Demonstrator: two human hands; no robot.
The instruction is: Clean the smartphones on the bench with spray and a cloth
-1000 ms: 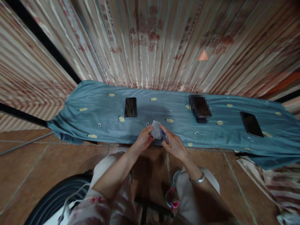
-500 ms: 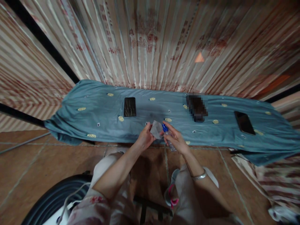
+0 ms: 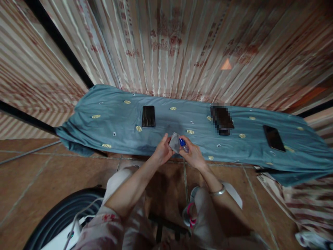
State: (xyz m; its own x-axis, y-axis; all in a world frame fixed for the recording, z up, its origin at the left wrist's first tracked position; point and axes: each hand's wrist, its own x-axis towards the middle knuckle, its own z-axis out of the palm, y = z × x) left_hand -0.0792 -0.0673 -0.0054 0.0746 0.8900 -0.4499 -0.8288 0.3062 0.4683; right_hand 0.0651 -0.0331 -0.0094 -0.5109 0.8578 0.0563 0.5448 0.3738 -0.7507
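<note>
My left hand (image 3: 163,151) is closed on a small grey cloth (image 3: 174,142), held just above the front edge of the cloth-covered bench. Close beside it, my right hand (image 3: 194,154) is wrapped round a small clear spray bottle (image 3: 185,148) with a blue top (image 3: 181,141). The blue top points toward the grey cloth, and most of the bottle's body is hidden by my fingers. A dark smartphone (image 3: 148,116) lies on the bench beyond my left hand. Another dark phone (image 3: 274,138) rests farther right.
A blue-green sheet (image 3: 119,135) with yellow prints covers the long bench. A dark, pixelated object (image 3: 222,119) lies right of centre. Behind hangs a striped curtain (image 3: 166,52). At lower left are a coiled black hose (image 3: 49,215) and a white power strip (image 3: 62,238).
My right hand has turned the spray bottle, so its lower body no longer shows below the fingers. The grey cloth is tilted more upright. The whole view has shifted slightly.
</note>
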